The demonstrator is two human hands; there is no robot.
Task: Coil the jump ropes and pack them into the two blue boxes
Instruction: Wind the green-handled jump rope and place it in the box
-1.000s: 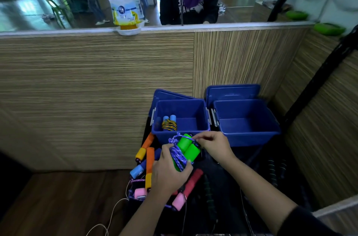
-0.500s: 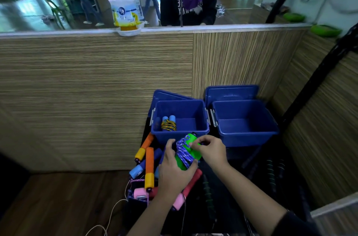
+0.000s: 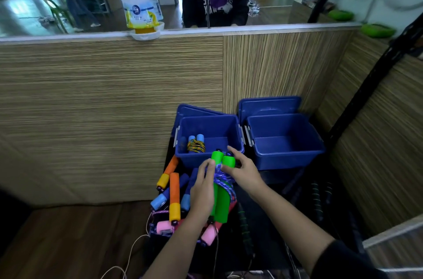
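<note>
Two open blue boxes stand side by side against the wooden wall. The left box [image 3: 238,139] holds a coiled rope with light-blue handles [image 3: 196,144]. Nothing shows inside the right box [image 3: 318,141]. Just in front of the left box, both hands hold a green-handled jump rope [image 3: 220,201] with purple cord wound round its middle. My left hand [image 3: 203,189] grips the handles from the left side. My right hand [image 3: 242,169] pinches the top ends of the handles and the cord. Several loose ropes with orange-yellow, blue and pink handles [image 3: 174,198] lie heaped below left.
Blue lids [image 3: 270,104] lean behind the boxes. A wooden partition [image 3: 114,107] with a mirror ledge rises behind, carrying a white-and-yellow bag [image 3: 143,15]. Dark striped ropes [image 3: 318,201] lie on the black surface to the right. A black pole [image 3: 370,77] slants at right.
The green handles have turned from a tilted bundle to lying lengthwise toward me. My left hand shifted along their left side, and my right hand stayed at their top ends.
</note>
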